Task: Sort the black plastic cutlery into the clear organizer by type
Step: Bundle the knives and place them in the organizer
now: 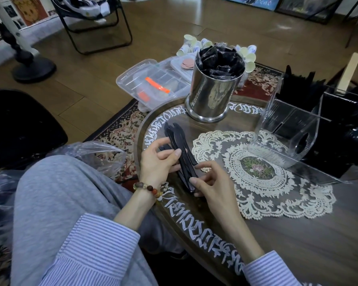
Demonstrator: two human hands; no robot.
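Observation:
A bundle of black plastic knives [179, 145] lies slanted over the near left rim of the round table, blades pointing away from me. My left hand [158, 162] grips the middle of the bundle, thumb across the handles. My right hand [212, 183] pinches the handle ends with curled fingers. The clear organizer [285, 129] stands at the right on the lace doily, with black cutlery upright in its far compartments. A steel canister [212, 93] at the table's far side holds black wrapped cutlery packets.
A lace doily [262, 188] covers the table's middle. On the floor rug beyond the table sit a clear plastic box [151, 83] with orange items and several paper cups [189, 41]. A clear plastic bag [103, 155] lies by my grey-trousered knee. A black folding chair [95, 23] stands farther back.

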